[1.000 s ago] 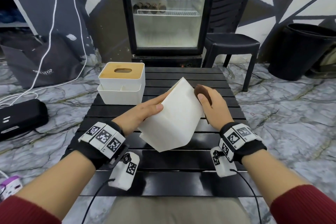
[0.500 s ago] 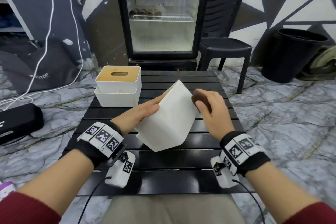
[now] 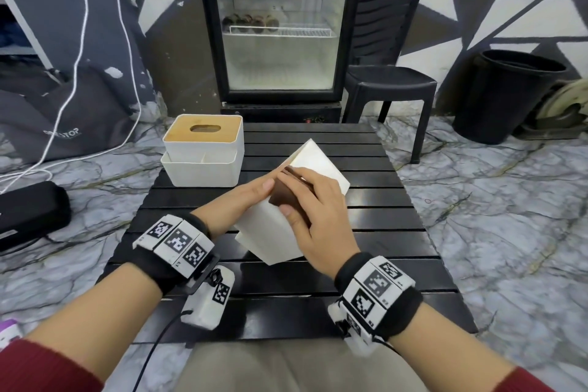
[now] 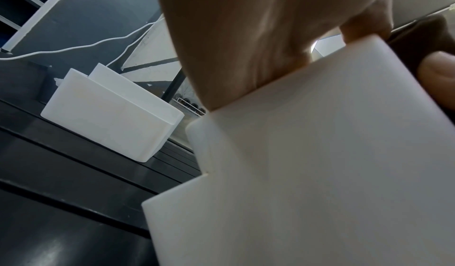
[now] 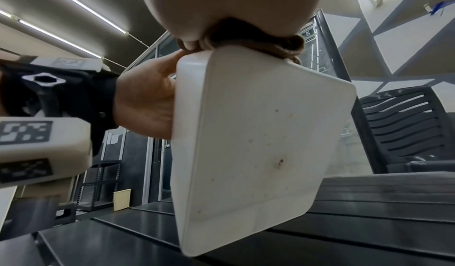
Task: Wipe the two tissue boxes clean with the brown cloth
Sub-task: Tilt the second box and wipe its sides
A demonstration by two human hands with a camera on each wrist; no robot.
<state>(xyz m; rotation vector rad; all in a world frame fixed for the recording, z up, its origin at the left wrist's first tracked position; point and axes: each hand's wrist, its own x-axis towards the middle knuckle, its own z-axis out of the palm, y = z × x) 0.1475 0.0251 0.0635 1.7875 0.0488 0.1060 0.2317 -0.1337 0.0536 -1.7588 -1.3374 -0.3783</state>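
Note:
A plain white tissue box (image 3: 276, 235) is tilted up on the black slatted table (image 3: 381, 226), one corner pointing away from me. My left hand (image 3: 241, 200) grips its left side, thumb on the upper face. My right hand (image 3: 315, 210) holds the bunched brown cloth (image 3: 283, 197) and presses it onto the box's top ridge, close to the left thumb. In the right wrist view the cloth (image 5: 258, 38) sits on the top edge of the box (image 5: 253, 143), whose base shows small brown spots. The second tissue box (image 3: 203, 156), white with a wooden slotted lid, stands at the table's back left.
A glass-door fridge (image 3: 280, 41) and a black plastic chair (image 3: 388, 83) stand behind the table. A black bin (image 3: 506, 95) is at the far right. A black case (image 3: 28, 216) and white cables (image 3: 79, 41) lie on the marble floor to the left.
My right hand has slid the brown cloth from the box's far right edge leftward over the top ridge, toward my left thumb. The left hand keeps its hold on the tilted box.

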